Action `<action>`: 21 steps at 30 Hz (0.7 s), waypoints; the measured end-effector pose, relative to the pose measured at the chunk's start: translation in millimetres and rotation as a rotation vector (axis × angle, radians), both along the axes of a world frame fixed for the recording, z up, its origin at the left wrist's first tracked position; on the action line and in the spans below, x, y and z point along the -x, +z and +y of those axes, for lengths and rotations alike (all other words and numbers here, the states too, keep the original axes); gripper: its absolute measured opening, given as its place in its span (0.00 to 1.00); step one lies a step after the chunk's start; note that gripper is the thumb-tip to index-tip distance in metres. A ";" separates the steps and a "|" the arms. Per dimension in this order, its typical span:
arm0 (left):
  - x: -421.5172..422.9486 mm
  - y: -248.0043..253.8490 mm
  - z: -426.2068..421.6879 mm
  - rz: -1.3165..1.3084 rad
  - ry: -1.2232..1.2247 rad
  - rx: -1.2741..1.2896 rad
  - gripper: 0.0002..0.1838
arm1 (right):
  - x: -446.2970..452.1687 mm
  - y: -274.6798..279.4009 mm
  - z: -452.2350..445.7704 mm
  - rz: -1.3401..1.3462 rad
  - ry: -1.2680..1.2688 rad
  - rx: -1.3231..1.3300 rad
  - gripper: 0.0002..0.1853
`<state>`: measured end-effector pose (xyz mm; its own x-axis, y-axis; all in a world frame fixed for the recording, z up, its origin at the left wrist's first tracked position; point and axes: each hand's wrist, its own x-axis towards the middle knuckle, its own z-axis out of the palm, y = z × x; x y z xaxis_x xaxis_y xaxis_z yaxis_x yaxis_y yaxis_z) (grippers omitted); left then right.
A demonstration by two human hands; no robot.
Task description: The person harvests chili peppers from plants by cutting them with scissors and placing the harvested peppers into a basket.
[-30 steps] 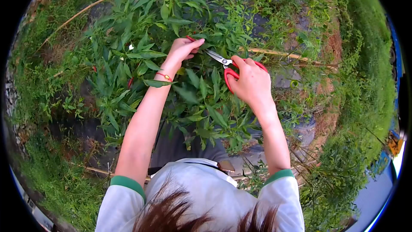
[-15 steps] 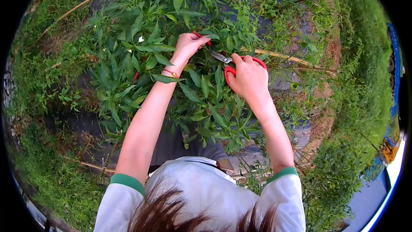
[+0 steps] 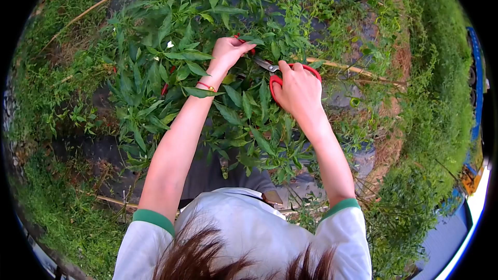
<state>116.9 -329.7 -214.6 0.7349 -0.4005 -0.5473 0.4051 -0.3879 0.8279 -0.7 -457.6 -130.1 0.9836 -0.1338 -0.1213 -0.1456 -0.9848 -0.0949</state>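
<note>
My left hand (image 3: pixel 226 53) is closed, its fingers pinching a red chili pepper (image 3: pixel 252 50) among the leaves of the pepper plant (image 3: pixel 238 96). Only bits of the red pepper show beside the fingers. Scissors (image 3: pixel 272 68) with red handles are gripped in my right hand (image 3: pixel 300 89). Their blades are pointed at the pepper, just right of my left fingers, and the tips are partly lost among the leaves. Another red chili (image 3: pixel 164 89) hangs in the foliage left of my left forearm.
Thin bamboo poles (image 3: pixel 353 68) run across the bed on the right and at the far side. Dark plastic sheeting (image 3: pixel 104 150) covers soil under the plants. A white flower (image 3: pixel 169 44) shows at left. Tall grass and a blue vehicle (image 3: pixel 476 83) stand at far right.
My right hand and the scissors have shifted slightly left and up, closer to my left fingers. My left hand has risen a touch and keeps its pinch on the chili pepper.
</note>
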 end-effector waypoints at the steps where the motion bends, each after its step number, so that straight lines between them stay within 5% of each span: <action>1: 0.7 0.5 -0.3 -0.015 0.003 0.008 0.13 | -1.1 -1.2 -0.1 -0.009 0.020 0.009 0.11; 15: 3.4 -16.3 -6.1 -0.205 0.062 0.002 0.15 | 8.7 -1.9 -8.7 0.092 0.047 -0.110 0.17; 18: -2.6 -0.7 -6.3 -0.351 0.149 0.009 0.18 | 19.8 2.9 -17.7 -0.023 0.009 -0.147 0.18; 21: -6.1 30.7 -10.8 -0.263 0.207 0.271 0.08 | 32.1 36.8 -35.2 -0.265 -0.062 -0.237 0.19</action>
